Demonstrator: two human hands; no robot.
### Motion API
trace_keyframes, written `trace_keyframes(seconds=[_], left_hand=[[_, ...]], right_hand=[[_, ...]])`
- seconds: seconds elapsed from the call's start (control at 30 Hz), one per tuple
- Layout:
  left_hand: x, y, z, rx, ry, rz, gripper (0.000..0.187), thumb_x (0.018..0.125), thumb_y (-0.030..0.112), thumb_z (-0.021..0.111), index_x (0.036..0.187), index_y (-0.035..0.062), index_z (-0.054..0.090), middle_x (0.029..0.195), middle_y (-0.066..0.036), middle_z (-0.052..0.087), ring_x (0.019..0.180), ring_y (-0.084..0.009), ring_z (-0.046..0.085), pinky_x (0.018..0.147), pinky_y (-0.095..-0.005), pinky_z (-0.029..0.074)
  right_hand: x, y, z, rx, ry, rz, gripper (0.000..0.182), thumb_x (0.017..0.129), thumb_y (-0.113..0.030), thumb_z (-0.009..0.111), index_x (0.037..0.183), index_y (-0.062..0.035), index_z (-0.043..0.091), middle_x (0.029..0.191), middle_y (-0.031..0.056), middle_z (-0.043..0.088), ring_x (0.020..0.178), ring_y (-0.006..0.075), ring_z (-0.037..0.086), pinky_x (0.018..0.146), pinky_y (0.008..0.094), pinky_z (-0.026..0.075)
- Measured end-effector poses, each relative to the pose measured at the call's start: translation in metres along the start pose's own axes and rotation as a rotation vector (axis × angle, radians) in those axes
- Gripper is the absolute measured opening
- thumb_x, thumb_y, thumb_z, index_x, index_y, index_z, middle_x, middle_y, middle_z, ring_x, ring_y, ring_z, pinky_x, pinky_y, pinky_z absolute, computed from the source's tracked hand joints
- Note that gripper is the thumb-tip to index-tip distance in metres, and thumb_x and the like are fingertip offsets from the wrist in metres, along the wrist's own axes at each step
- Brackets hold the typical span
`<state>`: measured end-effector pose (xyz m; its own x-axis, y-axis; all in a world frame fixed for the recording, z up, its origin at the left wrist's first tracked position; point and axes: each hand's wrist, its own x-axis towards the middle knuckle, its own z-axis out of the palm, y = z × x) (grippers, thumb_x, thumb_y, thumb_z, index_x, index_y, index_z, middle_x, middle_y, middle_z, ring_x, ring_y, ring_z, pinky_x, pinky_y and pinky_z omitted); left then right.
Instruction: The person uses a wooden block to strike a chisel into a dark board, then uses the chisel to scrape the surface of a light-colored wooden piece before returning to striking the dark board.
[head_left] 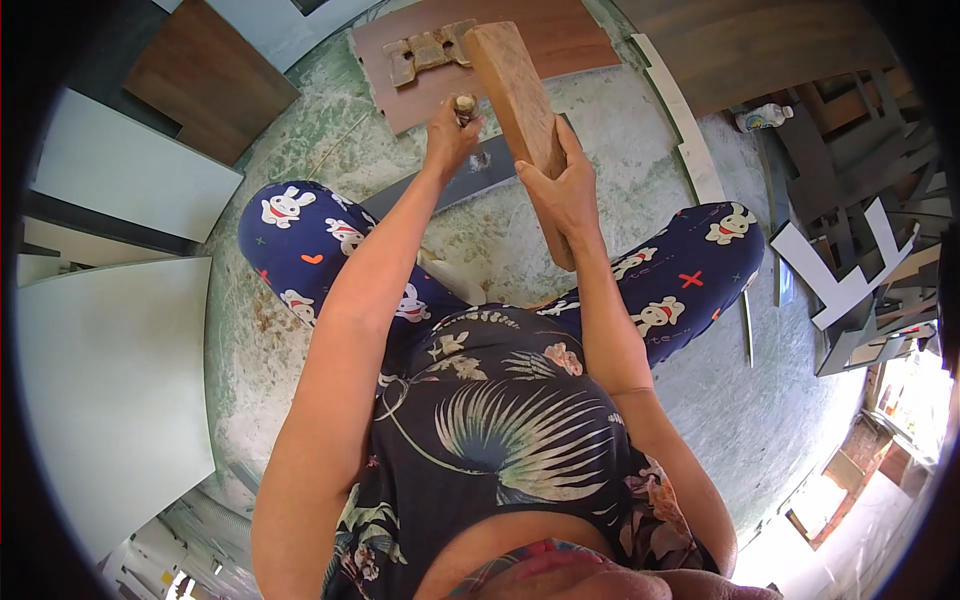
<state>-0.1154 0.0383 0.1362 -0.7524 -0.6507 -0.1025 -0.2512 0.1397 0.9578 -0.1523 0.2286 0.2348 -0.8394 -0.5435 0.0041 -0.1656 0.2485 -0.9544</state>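
Note:
My left hand is closed around a short tool handle with a pale round end. The rest of that tool is hidden in the fist and below it. My right hand grips a long, thick wooden block along its side, tilted with its far end up and leftward. Beneath both hands a dark narrow board lies on the floor, with a pale worn patch on it. Just beyond my left hand, a notched, worn piece of wood rests on a reddish-brown panel.
White panels and a brown board stand at the left. A pale notched strip lies on the floor to the right, near a plastic bottle. Dark offcuts and a white zigzag piece are piled at the far right.

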Motion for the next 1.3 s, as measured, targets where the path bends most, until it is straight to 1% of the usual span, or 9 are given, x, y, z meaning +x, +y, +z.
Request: trace_keyframes(seconds=[0.37, 0.47, 0.6, 0.7, 0.87, 0.97, 1.1, 1.2, 1.3], left_hand=[[-0.012, 0.011, 0.005, 0.075, -0.147, 0.107, 0.037, 0.081, 0.008, 0.066, 0.115, 0.0020, 0.056, 0.093, -0.014, 0.067, 0.083, -0.0209, 0.065, 0.074, -0.0331, 0.051], [-0.008, -0.011, 0.007, 0.066, -0.160, 0.106, 0.037, 0.083, 0.009, 0.065, 0.117, 0.0006, 0.055, 0.101, -0.015, 0.067, 0.087, -0.0199, 0.066, 0.078, -0.0324, 0.051], [-0.001, -0.007, 0.005, 0.213, -0.142, 0.131, 0.034, 0.084, 0.007, 0.064, 0.116, 0.0016, 0.056, 0.101, -0.013, 0.067, 0.088, -0.0194, 0.065, 0.081, -0.0336, 0.051], [0.002, 0.009, -0.002, 0.114, -0.164, 0.023, 0.033, 0.081, 0.008, 0.067, 0.112, 0.0032, 0.057, 0.093, -0.012, 0.068, 0.077, -0.0200, 0.065, 0.070, -0.0332, 0.051], [0.021, -0.005, 0.006, 0.021, 0.003, 0.056, 0.031, 0.081, 0.007, 0.066, 0.110, 0.0029, 0.055, 0.087, -0.012, 0.067, 0.073, -0.0191, 0.064, 0.066, -0.0330, 0.051], [0.032, -0.032, 0.004, 0.059, 0.146, 0.040, 0.031, 0.083, 0.009, 0.067, 0.111, 0.0026, 0.056, 0.081, -0.008, 0.065, 0.065, -0.0145, 0.062, 0.059, -0.0296, 0.050], [0.017, -0.005, -0.001, 0.002, 0.169, -0.110, 0.032, 0.083, 0.012, 0.070, 0.110, 0.0017, 0.056, 0.079, -0.006, 0.065, 0.056, -0.0130, 0.059, 0.055, -0.0290, 0.049], [0.017, -0.016, 0.000, 0.122, 0.155, 0.061, 0.035, 0.079, 0.013, 0.073, 0.106, 0.0009, 0.055, 0.091, -0.017, 0.067, 0.085, -0.0288, 0.066, 0.074, -0.0386, 0.050], [0.014, -0.013, -0.005, 0.086, 0.151, 0.070, 0.033, 0.078, 0.012, 0.073, 0.104, 0.0006, 0.056, 0.089, -0.016, 0.066, 0.083, -0.0265, 0.065, 0.074, -0.0371, 0.049]], right_hand=[[-0.006, -0.025, 0.002, 0.059, -0.044, 0.021, 0.077, 0.070, -0.011, 0.071, 0.140, -0.0007, 0.040, 0.129, 0.0203, 0.056, 0.118, 0.0256, 0.055, 0.097, 0.0315, 0.042], [-0.004, 0.028, 0.018, -0.181, -0.068, 0.093, 0.077, 0.070, -0.015, 0.071, 0.140, -0.0020, 0.040, 0.127, 0.0213, 0.056, 0.118, 0.0283, 0.056, 0.097, 0.0329, 0.043], [-0.003, 0.019, 0.015, -0.114, -0.080, 0.049, 0.077, 0.071, -0.021, 0.071, 0.139, -0.0021, 0.040, 0.125, 0.0229, 0.057, 0.118, 0.0313, 0.056, 0.097, 0.0348, 0.043], [-0.003, 0.018, 0.018, -0.053, -0.061, 0.040, 0.076, 0.071, -0.022, 0.071, 0.138, -0.0015, 0.042, 0.126, 0.0219, 0.057, 0.118, 0.0295, 0.055, 0.097, 0.0341, 0.043], [0.005, 0.027, 0.025, -0.126, -0.062, 0.058, 0.074, 0.071, -0.017, 0.072, 0.137, 0.0026, 0.042, 0.127, 0.0193, 0.056, 0.117, 0.0228, 0.054, 0.098, 0.0312, 0.042], [0.002, 0.038, 0.022, -0.161, -0.063, 0.117, 0.075, 0.071, -0.021, 0.071, 0.138, -0.0013, 0.042, 0.128, 0.0220, 0.055, 0.119, 0.0308, 0.055, 0.097, 0.0342, 0.043], [0.002, 0.044, 0.015, -0.061, 0.002, 0.059, 0.076, 0.071, -0.019, 0.072, 0.138, 0.0006, 0.042, 0.129, 0.0222, 0.054, 0.119, 0.0285, 0.055, 0.097, 0.0343, 0.043], [0.005, 0.031, 0.009, -0.038, 0.032, -0.005, 0.075, 0.072, -0.017, 0.072, 0.137, 0.0030, 0.041, 0.128, 0.0214, 0.054, 0.117, 0.0268, 0.055, 0.097, 0.0339, 0.042], [0.004, 0.006, 0.004, 0.002, 0.022, 0.016, 0.074, 0.073, -0.015, 0.071, 0.137, 0.0057, 0.040, 0.127, 0.0196, 0.054, 0.114, 0.0245, 0.054, 0.097, 0.0329, 0.041]])
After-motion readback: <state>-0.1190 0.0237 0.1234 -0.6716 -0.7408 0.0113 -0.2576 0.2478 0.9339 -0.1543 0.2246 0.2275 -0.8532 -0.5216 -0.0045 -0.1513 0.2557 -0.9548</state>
